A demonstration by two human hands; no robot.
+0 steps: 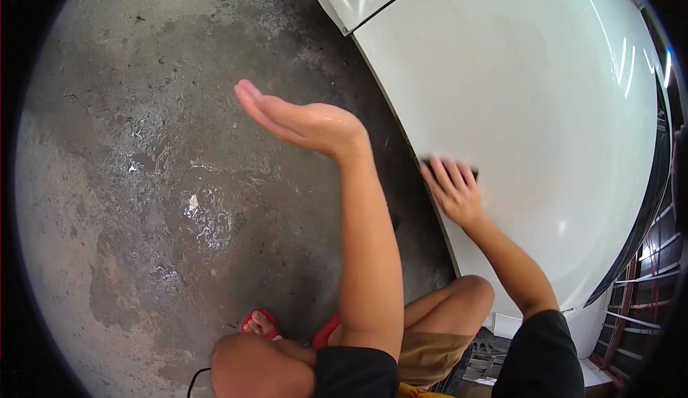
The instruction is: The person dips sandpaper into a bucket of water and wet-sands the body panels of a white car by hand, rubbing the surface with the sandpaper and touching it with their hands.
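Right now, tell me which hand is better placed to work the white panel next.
Probably the right hand: it is on the white panel, a dark object beneath it. The left hand is in the air, apart from the panel.

Right of centre in the frame, the right hand (456,194) holds a dark block (475,175) against a white car panel (530,104) that spans the upper right. The left hand (308,123), above and left of centre, is raised with nothing in it, over a grey floor (107,204) with glossy patches on the left side. Along the bottom, bent legs (459,301) and a red sandal (249,321) show.
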